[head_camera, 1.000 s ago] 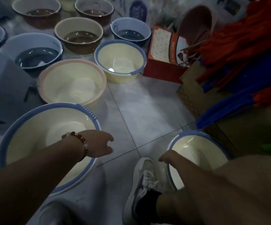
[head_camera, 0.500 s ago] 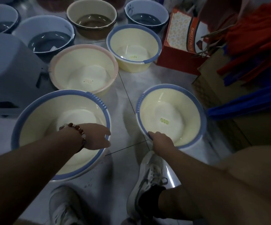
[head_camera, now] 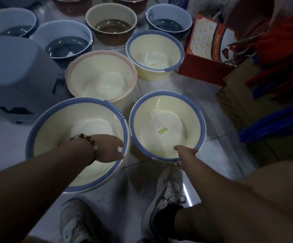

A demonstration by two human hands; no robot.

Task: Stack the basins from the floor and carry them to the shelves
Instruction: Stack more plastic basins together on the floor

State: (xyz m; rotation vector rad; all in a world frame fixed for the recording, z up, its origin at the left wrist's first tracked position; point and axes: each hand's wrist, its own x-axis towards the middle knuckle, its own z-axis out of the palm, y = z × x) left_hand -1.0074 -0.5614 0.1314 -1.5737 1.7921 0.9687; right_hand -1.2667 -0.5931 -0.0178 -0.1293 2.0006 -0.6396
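Two cream blue-rimmed basins: large basin (head_camera: 42, 137) beside smaller basin (head_camera: 191, 109) (rims nearly touching), both upright.

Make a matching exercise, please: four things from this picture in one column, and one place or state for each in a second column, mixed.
Things
1. large blue-rimmed basin
2. smaller blue-rimmed basin
3. pink-rimmed basin
4. red box

Places or states
A. left hand grips its rim
B. stands on the floor at the right, beyond the basins
C. right hand grips its near rim
D. on the floor beyond the two held basins, no hand on it

Pairs: 1-A, 2-C, 3-D, 4-B
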